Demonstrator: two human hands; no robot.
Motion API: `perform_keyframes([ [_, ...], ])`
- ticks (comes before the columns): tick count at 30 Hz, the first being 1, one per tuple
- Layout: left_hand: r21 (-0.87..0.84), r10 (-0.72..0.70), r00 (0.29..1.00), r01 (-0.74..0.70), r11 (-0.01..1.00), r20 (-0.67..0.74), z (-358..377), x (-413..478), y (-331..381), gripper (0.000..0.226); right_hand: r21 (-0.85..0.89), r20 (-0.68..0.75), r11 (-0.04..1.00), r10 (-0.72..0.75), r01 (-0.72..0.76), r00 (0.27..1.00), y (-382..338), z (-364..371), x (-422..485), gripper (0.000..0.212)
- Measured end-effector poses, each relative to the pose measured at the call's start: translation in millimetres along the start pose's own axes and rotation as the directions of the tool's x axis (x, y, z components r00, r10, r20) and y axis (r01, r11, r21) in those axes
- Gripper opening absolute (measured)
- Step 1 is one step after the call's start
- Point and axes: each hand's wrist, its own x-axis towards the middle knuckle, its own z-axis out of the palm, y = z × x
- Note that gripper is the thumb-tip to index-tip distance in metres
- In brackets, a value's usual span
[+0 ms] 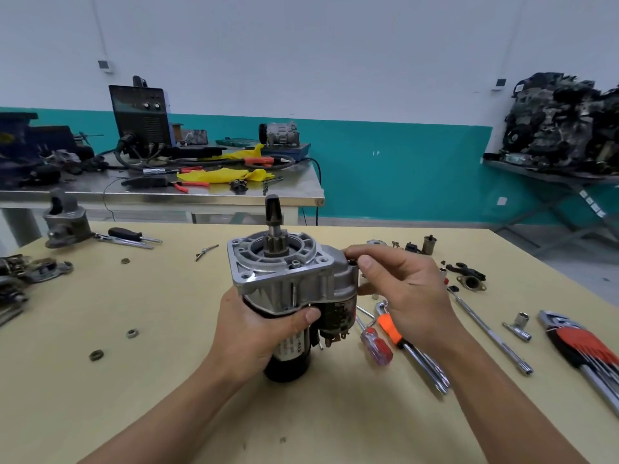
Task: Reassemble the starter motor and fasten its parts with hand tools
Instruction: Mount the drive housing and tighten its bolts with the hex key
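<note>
The starter motor (pixel 284 283) stands upright on the yellow table (pixel 150 380), silver drive housing and pinion shaft on top, black body below. My left hand (pixel 258 333) grips the black body from the left, thumb across the front. My right hand (pixel 398 289) is at the housing's right side above the solenoid, its thumb and fingertips pinching a small dark screw (pixel 351 261) at the housing's upper right corner.
To the right lie a red-handled screwdriver (pixel 375 344), an orange-handled tool (pixel 392 331), a long extension bar (pixel 489 333), a socket (pixel 517 326) and a hex key set (pixel 582 346). Loose nuts (pixel 132 333) and a black-handled screwdriver (pixel 129 234) lie left. Small parts (pixel 469 276) sit behind my right hand.
</note>
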Motion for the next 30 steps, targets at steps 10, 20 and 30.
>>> perform_keyframes([
  [10, 0.095, 0.032, 0.998, -0.037, 0.995, 0.049, -6.3, -0.7, 4.7, 0.051, 0.037, 0.044, 0.987, 0.157, -0.159, 0.987, 1.2, -0.7, -0.2, 0.015],
  [20, 0.185, -0.018, 1.0, 0.021, 0.983, -0.022, -38.4, 4.4, 1.6, 0.063, -0.664, -0.058, 0.689, 0.339, -0.289, 0.939, 31.9, -12.7, 32.8, 0.017],
  [30, 0.171, -0.051, 0.999, 0.05, 0.984, 0.001, -42.0, 8.5, -3.2, 0.067, -0.987, 0.15, 0.058, 0.685, 0.153, 0.713, 42.2, 22.2, 67.9, 0.013],
])
